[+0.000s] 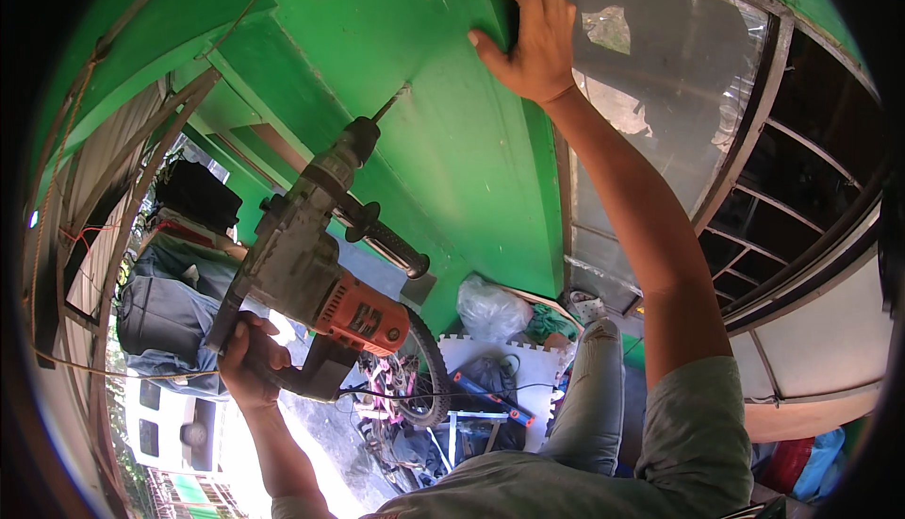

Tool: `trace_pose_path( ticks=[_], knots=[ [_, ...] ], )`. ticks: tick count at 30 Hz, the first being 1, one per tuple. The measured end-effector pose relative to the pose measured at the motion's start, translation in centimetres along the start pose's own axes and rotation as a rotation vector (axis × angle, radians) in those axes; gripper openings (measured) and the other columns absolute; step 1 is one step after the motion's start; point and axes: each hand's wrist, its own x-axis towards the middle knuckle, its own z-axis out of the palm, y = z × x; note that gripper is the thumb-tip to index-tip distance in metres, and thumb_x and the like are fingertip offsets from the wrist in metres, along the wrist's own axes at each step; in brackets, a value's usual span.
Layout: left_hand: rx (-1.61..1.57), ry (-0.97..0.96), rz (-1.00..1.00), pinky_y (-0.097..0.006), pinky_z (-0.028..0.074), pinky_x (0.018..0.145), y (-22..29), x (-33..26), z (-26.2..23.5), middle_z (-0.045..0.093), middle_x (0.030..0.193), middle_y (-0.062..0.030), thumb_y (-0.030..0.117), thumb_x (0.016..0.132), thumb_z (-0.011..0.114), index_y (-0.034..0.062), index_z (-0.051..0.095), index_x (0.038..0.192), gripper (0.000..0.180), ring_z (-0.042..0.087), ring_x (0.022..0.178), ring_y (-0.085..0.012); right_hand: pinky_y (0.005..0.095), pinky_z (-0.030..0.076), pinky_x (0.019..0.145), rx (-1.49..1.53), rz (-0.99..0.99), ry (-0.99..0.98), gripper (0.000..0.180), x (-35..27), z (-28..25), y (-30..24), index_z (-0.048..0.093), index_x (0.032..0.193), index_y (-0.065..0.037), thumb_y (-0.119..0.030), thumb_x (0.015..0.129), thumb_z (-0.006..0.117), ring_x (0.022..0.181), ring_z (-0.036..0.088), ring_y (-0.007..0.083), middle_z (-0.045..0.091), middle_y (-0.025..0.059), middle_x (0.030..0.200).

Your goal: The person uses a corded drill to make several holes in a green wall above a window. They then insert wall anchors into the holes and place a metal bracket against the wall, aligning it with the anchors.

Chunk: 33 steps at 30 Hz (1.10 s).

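Rotary hammer (297,260): held up in front of the green wall (462,170), bit (389,103) angled up and right, tip at a small pale mark on that wall. Can't tell if it's seated in a hole or only touching.

Left hand (250,361): fingers wrapped round the rear D-handle. Probably gripped there to carry the weight and keep the trigger in reach; trigger itself is hidden. Side handle (394,245) sticks out to the right, no hand on it, so the left arm likely takes the whole load.

Right hand (539,43): no tool, thumb spread, fingers curled at the dark edge between wall and window frame (754,95). Looks like a brace for balance; exact contact unclear.

Power cord (401,394) runs off the handle base to the right, below the orange motor housing (366,314), away from the bit.

Further out: bicycle tyre (438,368) beneath the tool, clear plastic bag (493,308) by the wall foot, pale foam mat (542,368), white vehicle (179,425) lower left.
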Motion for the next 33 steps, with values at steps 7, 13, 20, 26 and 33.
trace_pose_path(
  ticks=[7, 13, 20, 26, 33],
  knots=[
    [-0.012, -0.081, 0.007, -0.035, 0.048, 0.047, 0.6, 0.2, 0.5, 0.06, 0.074, -0.0107, 0.027, 0.102, 0.061, 0.0017, 0.061, 0.102, 0.025, 0.054, 0.047, -0.0201, 0.0426, 0.036, 0.092, 0.012, 0.011, 0.024, 0.062, 0.2, -0.1, -0.1, 0.058, 0.125, -0.011, -0.035, 0.074, 0.082, 0.11, 0.054, 0.0285, 0.058, 0.0084, 0.123],
    [-0.098, 0.066, -0.096, -0.036, 0.046, 0.047, 0.3, 1.0, 0.2, 0.06, 0.073, -0.0087, 0.025, 0.101, 0.061, 0.0045, 0.061, 0.099, 0.02, 0.051, 0.046, -0.021, 0.0427, 0.036, 0.092, 0.024, 0.022, 0.006, 0.063, 0.1, -0.2, -0.1, 0.056, 0.127, -0.011, -0.035, 0.075, 0.081, 0.111, 0.053, 0.0296, 0.058, 0.0104, 0.125],
    [0.018, 0.022, -0.024, -0.036, 0.051, 0.048, -0.2, 1.3, 0.1, 0.065, 0.082, -0.0116, 0.026, 0.099, 0.062, 0.0018, 0.062, 0.105, 0.025, 0.056, 0.048, -0.0208, 0.0427, 0.035, 0.092, 0.023, 0.021, -0.013, 0.064, -0.1, -0.4, 0.0, 0.055, 0.129, -0.01, -0.034, 0.076, 0.081, 0.113, 0.053, 0.031, 0.057, 0.0128, 0.127],
    [0.003, -0.032, -0.003, -0.034, 0.05, 0.047, -0.5, 1.4, 0.3, 0.063, 0.08, -0.0104, 0.025, 0.1, 0.062, 0.0022, 0.061, 0.103, 0.023, 0.057, 0.048, -0.0211, 0.043, 0.035, 0.091, 0.021, 0.023, -0.024, 0.063, -0.1, -0.4, -0.1, 0.055, 0.129, -0.009, -0.034, 0.077, 0.08, 0.111, 0.053, 0.0311, 0.057, 0.0128, 0.126],
    [0.028, -0.124, 0.033, -0.035, 0.046, 0.047, -0.1, 1.4, 0.2, 0.06, 0.077, -0.0087, 0.025, 0.101, 0.061, 0.0045, 0.06, 0.101, 0.021, 0.051, 0.048, -0.0194, 0.0428, 0.036, 0.09, 0.017, 0.005, 0.022, 0.062, 0.0, -0.2, 0.0, 0.057, 0.127, -0.01, -0.034, 0.075, 0.081, 0.109, 0.054, 0.0295, 0.058, 0.0104, 0.124]
  ],
)
